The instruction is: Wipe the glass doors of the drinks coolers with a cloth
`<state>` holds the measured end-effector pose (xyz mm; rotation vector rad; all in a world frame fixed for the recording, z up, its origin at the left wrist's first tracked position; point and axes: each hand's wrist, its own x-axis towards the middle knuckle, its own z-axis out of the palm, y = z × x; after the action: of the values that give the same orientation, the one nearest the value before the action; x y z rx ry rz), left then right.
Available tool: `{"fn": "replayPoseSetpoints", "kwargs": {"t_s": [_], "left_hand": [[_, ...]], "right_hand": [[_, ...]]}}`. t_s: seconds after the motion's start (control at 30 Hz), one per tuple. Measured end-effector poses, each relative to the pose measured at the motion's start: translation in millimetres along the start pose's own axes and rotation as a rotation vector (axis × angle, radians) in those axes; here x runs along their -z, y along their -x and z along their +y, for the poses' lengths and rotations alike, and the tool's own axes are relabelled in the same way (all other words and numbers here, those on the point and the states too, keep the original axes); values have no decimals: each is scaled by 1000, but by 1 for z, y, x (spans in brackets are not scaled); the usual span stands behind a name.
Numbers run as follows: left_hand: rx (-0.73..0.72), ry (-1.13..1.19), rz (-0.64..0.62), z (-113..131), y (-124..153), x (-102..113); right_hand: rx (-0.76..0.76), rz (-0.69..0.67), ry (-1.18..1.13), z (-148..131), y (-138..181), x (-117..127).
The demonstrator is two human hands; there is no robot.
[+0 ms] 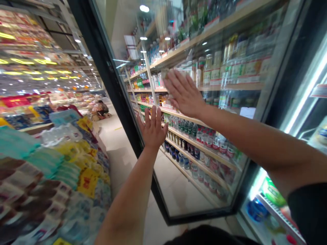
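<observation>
A glass door with a dark frame stands swung open in front of me. My left hand is raised at the door's left side, palm forward and fingers spread, holding nothing. Higher and further right, my right hand is stretched flat toward the pane, slightly blurred and also without anything in it. Whether either palm touches the glass I cannot tell. Rows of bottles on pale shelves appear in the glass behind both hands.
To the right is a lit cooler with a green package on a low shelf. Packaged goods with yellow signs are piled along the left. A pale floor aisle leads back to a person low down.
</observation>
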<state>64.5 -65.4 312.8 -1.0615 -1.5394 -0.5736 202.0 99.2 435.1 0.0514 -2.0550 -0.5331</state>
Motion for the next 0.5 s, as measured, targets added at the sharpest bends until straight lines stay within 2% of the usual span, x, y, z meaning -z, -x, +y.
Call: {"fn": "replayPoseSetpoints", "kwargs": {"t_s": [0.1, 0.17, 0.27, 0.33, 0.5], "left_hand": [[30, 11, -22, 0, -1, -1], [37, -4, -18, -1, 0, -1], [32, -29, -12, 0, 0, -1], [42, -30, -26, 2, 0, 0], [90, -10, -99, 4, -1, 2]], "right_hand": [[162, -92, -48, -7, -14, -2], [110, -52, -51, -3, -29, 4], [-74, 112, -40, -1, -41, 9], [-80, 135, -57, -9, -37, 5], [180, -101, -177, -26, -19, -2]]}}
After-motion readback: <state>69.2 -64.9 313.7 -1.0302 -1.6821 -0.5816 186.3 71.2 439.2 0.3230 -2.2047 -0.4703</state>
